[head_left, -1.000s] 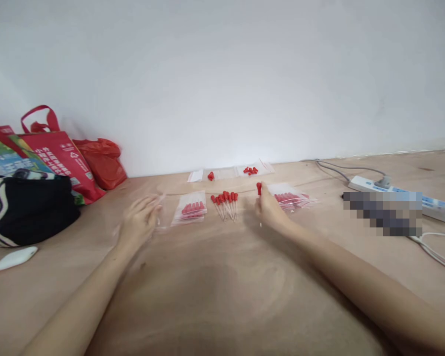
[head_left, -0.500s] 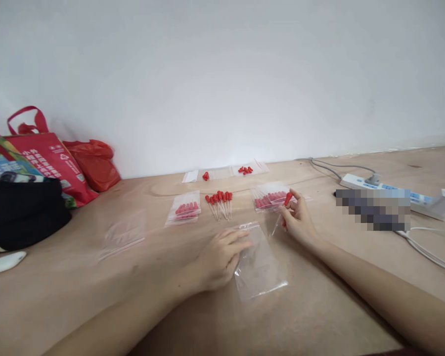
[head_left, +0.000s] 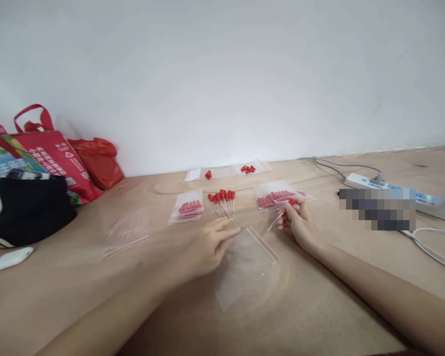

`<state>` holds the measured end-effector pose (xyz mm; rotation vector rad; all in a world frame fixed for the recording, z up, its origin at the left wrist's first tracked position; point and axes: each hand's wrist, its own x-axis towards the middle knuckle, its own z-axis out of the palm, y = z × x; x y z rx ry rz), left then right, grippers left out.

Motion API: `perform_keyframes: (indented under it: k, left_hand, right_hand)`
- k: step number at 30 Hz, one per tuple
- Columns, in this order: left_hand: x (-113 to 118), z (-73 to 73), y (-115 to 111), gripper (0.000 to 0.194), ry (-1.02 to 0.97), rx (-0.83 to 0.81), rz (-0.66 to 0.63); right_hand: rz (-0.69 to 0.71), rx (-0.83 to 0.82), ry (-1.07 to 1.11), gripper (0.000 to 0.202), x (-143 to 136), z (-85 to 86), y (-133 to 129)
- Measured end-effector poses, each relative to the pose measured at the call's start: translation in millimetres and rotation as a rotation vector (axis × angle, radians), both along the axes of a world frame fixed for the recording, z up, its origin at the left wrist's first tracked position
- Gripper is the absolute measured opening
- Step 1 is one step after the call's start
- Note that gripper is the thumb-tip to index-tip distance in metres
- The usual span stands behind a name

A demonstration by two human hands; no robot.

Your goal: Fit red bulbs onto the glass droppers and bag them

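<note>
My right hand (head_left: 299, 223) pinches a dropper (head_left: 278, 217) with a red rubber bulb and a clear stem, which points down and left. Fingers stretched out and slightly blurred, my left hand (head_left: 207, 247) is at the left edge of a clear zip bag (head_left: 244, 277) lying flat; whether it touches the bag I cannot tell. The bag's zip strip slants toward my right hand. Beyond my left hand, several red-bulbed droppers (head_left: 222, 197) lie fanned out. Filled zip bags of droppers lie on either side, one stack at left (head_left: 187, 206), another at right (head_left: 276, 195).
Near the wall are loose red bulbs (head_left: 247, 169) on clear bags. Another clear zip bag (head_left: 128, 235) lies at left. Farther left are a black pouch (head_left: 29, 210), red bags (head_left: 100, 163) and a white object (head_left: 12, 259). A power strip (head_left: 393, 190) with cables stands at right.
The clear bag has turned, its zip strip now slanting toward the right. My left hand has shifted slightly left. The dropper in my right hand has tipped flatter.
</note>
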<state>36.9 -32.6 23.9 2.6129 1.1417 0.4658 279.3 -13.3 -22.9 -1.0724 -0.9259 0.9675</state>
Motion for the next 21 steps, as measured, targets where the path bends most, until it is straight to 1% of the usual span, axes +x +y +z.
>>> perform_keyframes:
  k: [1, 2, 3, 6, 8, 12, 18, 21]
  left_hand:
    - [7, -5.6, -7, 0.039, 0.024, -0.03, 0.001]
    - [13, -11.0, -13, 0.048, 0.054, -0.052, -0.01]
    - [17, -15.7, -17, 0.053, 0.083, -0.065, -0.035]
    - [19, -23.5, -19, 0.055, 0.172, -0.079, -0.14]
    - [14, -24.3, -14, 0.054, 0.196, -0.072, -0.175]
    - [7, -24.2, -7, 0.054, 0.192, -0.059, -0.182]
    - [10, -26.2, -8, 0.053, 0.174, -0.069, -0.189]
    - [10, -26.4, -8, 0.054, 0.181, -0.074, -0.189]
  right_hand:
    - [0.002, -0.014, 0.006, 0.042, -1, 0.0, -1]
    - [0.001, -0.022, 0.006, 0.042, -1, 0.1, -2]
    - [-0.002, -0.026, 0.002, 0.042, -2, 0.1, -2]
    - [-0.015, -0.027, -0.029, 0.042, -2, 0.2, -4]
    - [-0.011, -0.032, -0.054, 0.042, -3, 0.3, -5]
    - [0.019, -0.04, -0.064, 0.043, -6, 0.8, -6]
    - [0.037, -0.08, -0.003, 0.042, -11, 3.0, -11]
    - [0.071, -0.115, 0.029, 0.042, -14, 3.6, -14]
